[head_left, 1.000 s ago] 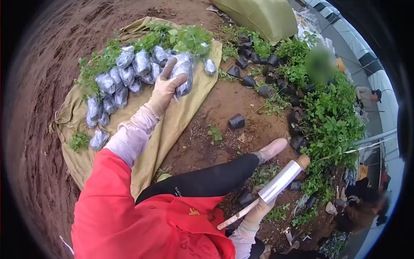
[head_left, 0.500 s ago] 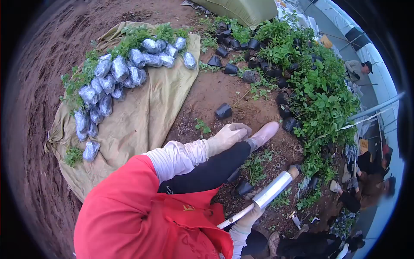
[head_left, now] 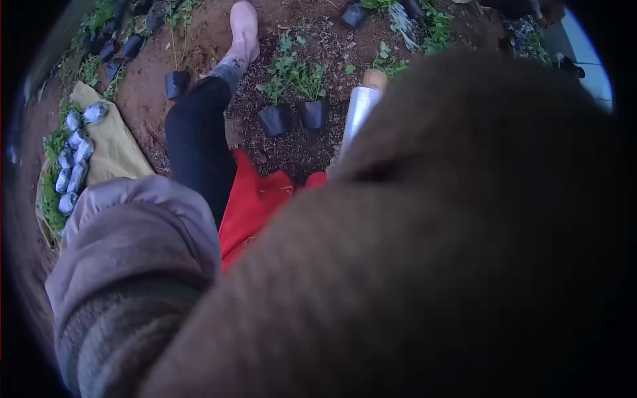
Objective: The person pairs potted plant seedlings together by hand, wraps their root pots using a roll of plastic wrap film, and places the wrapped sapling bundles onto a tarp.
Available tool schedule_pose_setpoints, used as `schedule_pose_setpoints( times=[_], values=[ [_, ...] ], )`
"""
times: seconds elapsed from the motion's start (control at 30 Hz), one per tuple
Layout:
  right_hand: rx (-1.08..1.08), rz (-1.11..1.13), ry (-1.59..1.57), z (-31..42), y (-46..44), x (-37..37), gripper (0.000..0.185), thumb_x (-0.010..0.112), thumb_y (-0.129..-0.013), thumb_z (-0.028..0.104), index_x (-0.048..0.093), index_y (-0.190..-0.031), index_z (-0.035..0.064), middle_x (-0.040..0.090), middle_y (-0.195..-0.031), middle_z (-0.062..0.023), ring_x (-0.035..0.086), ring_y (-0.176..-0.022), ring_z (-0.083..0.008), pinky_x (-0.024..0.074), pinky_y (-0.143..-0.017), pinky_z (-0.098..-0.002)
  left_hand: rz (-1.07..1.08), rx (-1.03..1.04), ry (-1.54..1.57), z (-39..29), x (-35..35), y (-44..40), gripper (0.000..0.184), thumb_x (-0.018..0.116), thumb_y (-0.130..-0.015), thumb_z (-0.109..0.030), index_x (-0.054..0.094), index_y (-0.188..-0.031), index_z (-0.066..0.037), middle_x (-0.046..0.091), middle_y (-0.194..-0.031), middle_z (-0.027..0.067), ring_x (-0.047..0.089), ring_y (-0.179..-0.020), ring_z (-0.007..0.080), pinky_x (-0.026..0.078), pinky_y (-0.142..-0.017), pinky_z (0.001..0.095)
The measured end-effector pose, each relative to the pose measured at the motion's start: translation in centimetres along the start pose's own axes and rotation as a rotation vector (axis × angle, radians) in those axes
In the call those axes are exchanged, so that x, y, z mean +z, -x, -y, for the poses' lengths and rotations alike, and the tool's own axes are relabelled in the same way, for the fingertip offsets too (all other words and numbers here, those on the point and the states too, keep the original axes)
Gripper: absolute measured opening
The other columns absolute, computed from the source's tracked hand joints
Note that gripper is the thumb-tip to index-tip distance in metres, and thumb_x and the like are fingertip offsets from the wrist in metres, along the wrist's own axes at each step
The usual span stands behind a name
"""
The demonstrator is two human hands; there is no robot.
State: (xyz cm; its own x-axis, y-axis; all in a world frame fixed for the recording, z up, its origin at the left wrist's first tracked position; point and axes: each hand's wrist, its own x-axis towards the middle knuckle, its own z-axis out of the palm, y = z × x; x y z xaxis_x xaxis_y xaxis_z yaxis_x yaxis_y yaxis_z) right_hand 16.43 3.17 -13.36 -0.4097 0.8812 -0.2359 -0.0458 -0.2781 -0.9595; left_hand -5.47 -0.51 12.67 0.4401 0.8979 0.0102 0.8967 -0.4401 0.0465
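Note:
My left hand [head_left: 424, 245], in a brownish glove, is raised right up to the camera. Dark and blurred, it covers most of the right and lower view, and its finger positions cannot be made out. The lavender sleeve cuff [head_left: 146, 199] shows behind it. Past the glove, a shiny roll of plastic film [head_left: 360, 113] with a brown cardboard core sticks up. Only a small edge of my right hand [head_left: 333, 164] shows at the roll's lower part; the rest is hidden behind the left glove.
Two potted seedlings in black bags [head_left: 275, 121] stand on the soil before my lap. Another black pot [head_left: 176, 84] lies beside my outstretched leg [head_left: 199, 132]. Film-wrapped seedlings [head_left: 78, 174] line a tan cloth [head_left: 119, 142] at left.
My left hand has come up from near my knee to the camera. The view has swung, so the cloth and wrapped plants now sit at the far left.

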Motion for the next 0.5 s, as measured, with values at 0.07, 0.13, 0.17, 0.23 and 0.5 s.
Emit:
schedule_pose_setpoints(
  times=[0.07, 0.13, 0.17, 0.23, 0.5],
  values=[
    [0.020, -0.022, -0.010, 0.4, 0.1, -0.3, 0.053, 0.065, -0.086, 0.033, 0.046, -0.121, -0.0009, 0.060, -0.106, -0.0107, 0.062, -0.090, -0.0184, 0.0520, -0.080, -0.0317, 0.042, 0.061, 0.017, -0.5, -0.5, -1.4, 0.019, 0.061, -0.083, -0.029, 0.065, -0.080, -0.011, 0.062, -0.081, 0.0046, 0.064, -0.074, 0.0222, 0.052, -0.062, 0.0405],
    [0.033, -0.047, -0.016, 0.7, 0.0, -0.6, 0.050, 0.066, -0.084, 0.032, 0.048, -0.118, -0.0012, 0.061, -0.102, -0.0105, 0.063, -0.086, -0.0179, 0.0524, -0.077, -0.0310, 0.078, 0.114, 0.021, -0.9, -1.0, -2.7, 0.019, 0.061, -0.083, -0.029, 0.065, -0.080, -0.011, 0.062, -0.081, 0.0046, 0.064, -0.073, 0.0224, 0.052, -0.062, 0.0405],
    [0.036, -0.052, -0.025, 0.9, 0.0, -0.8, 0.049, 0.067, -0.084, 0.031, 0.049, -0.116, -0.0013, 0.062, -0.100, -0.0104, 0.064, -0.084, -0.0176, 0.0527, -0.076, -0.0306, 0.096, 0.133, 0.021, -1.2, -1.2, -3.2, 0.019, 0.061, -0.083, -0.029, 0.065, -0.080, -0.011, 0.062, -0.081, 0.0046, 0.064, -0.073, 0.0224, 0.052, -0.062, 0.0405],
    [0.023, -0.056, -0.085, 0.6, -0.3, -1.4, 0.048, 0.069, -0.083, 0.031, 0.050, -0.114, -0.0013, 0.063, -0.097, -0.0102, 0.064, -0.081, -0.0172, 0.0528, -0.075, -0.0301, 0.127, 0.169, 0.021, -1.5, -1.6, -4.2, 0.019, 0.061, -0.082, -0.029, 0.065, -0.080, -0.011, 0.062, -0.080, 0.0047, 0.064, -0.073, 0.0226, 0.052, -0.062, 0.0405],
    [0.044, -0.046, -0.139, -0.2, -1.0, -2.9, 0.059, 0.073, -0.081, 0.038, 0.048, -0.118, -0.0011, 0.063, -0.101, -0.0113, 0.065, -0.084, -0.0177, 0.0532, -0.076, -0.0303, 0.210, 0.214, -0.001, -2.6, -3.0, -6.1, 0.019, 0.061, -0.082, -0.029, 0.065, -0.080, -0.010, 0.062, -0.080, 0.0049, 0.064, -0.073, 0.0233, 0.052, -0.062, 0.0405]
  ],
)
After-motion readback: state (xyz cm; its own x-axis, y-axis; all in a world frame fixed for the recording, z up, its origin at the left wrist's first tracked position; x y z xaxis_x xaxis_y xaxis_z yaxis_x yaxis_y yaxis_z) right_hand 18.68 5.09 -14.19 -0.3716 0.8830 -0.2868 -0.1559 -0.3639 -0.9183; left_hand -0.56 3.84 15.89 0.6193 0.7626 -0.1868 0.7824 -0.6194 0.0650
